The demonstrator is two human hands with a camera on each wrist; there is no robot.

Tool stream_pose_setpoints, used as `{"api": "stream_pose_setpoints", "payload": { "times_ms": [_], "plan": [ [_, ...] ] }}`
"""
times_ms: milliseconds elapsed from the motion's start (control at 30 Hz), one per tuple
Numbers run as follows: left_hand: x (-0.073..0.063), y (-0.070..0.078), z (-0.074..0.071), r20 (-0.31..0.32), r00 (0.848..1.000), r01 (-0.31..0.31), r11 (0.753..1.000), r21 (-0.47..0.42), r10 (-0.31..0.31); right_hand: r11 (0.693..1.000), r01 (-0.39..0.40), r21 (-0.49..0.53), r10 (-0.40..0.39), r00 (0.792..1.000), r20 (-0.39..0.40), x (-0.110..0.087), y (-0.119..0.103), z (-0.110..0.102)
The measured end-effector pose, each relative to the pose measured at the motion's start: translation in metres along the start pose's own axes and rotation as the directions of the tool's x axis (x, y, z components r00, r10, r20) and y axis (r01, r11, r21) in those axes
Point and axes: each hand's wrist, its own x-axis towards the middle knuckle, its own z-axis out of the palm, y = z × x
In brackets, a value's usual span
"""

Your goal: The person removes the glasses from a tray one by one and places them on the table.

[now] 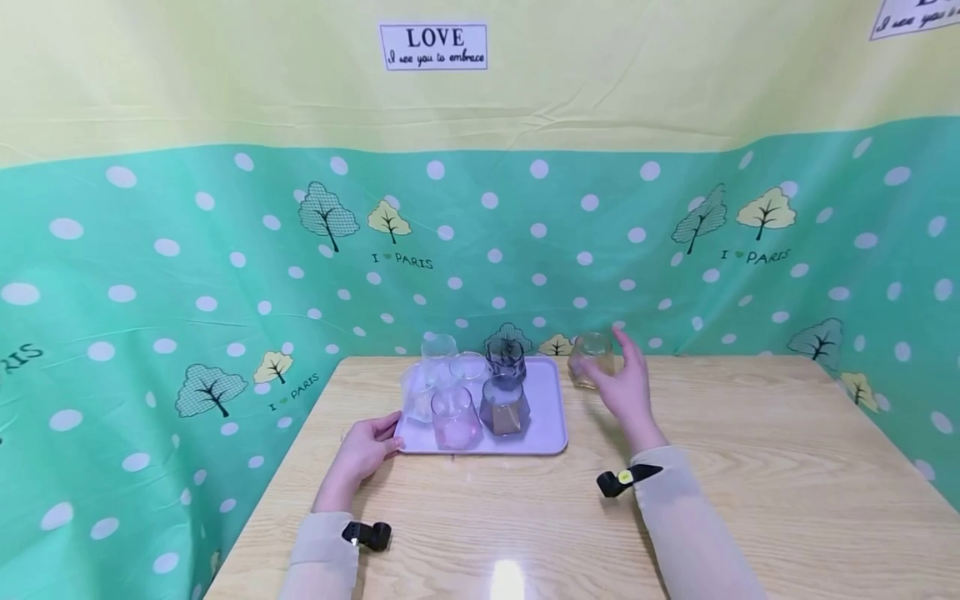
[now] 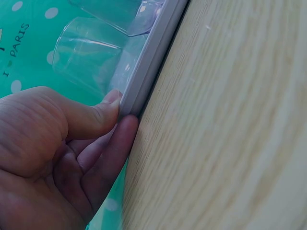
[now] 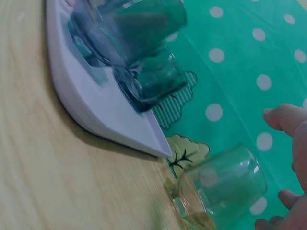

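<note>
My left hand (image 1: pixel 363 450) pinches the front-left corner of a pale lilac tray (image 1: pixel 553 417). In the left wrist view, the thumb (image 2: pixel 98 117) lies at the rim and a fingertip presses the outer side. Right of the tray, my right hand (image 1: pixel 628 396) is spread around an amber-tinted glass (image 1: pixel 589 348), which stands on the table. The right wrist view shows its fingers (image 3: pixel 285 120) apart from this glass (image 3: pixel 225 182). On the tray are two grey glasses (image 1: pixel 507 408), a pink-tinted glass (image 1: pixel 455 421) and several clear glasses (image 1: pixel 438 348).
The wooden table (image 1: pixel 750 467) extends to the right of the tray and toward the front. A green dotted cloth (image 1: pixel 480 258) hangs along its back edge and sides. The glasses on the tray stand close together, mostly toward its left and middle.
</note>
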Motion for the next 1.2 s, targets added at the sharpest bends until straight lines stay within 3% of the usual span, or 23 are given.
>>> {"api": "stream_pose_setpoints", "payload": {
  "times_ms": [467, 800, 1033, 1200],
  "plan": [
    [0.002, 0.0, -0.004, -0.011, 1.0, 0.025, 1.0, 0.016, -0.025, 0.997, 0.057, -0.044, -0.061, 0.995, -0.077, -0.02, -0.015, 0.026],
    [-0.001, 0.001, -0.003, 0.0, 1.0, 0.028, 1.0, 0.005, -0.028, 0.987, 0.158, -0.027, -0.16, 0.981, -0.111, -0.039, -0.021, 0.045],
    [-0.002, 0.003, -0.001, 0.01, 1.0, 0.024, 1.0, 0.004, -0.024, 0.995, 0.095, 0.039, -0.096, 0.995, 0.027, -0.05, -0.026, 0.059],
    [-0.002, 0.004, 0.0, 0.008, 1.0, 0.022, 1.0, 0.018, -0.022, 0.996, 0.039, 0.084, -0.054, 0.981, 0.188, -0.057, -0.026, 0.067]
  ]
}}
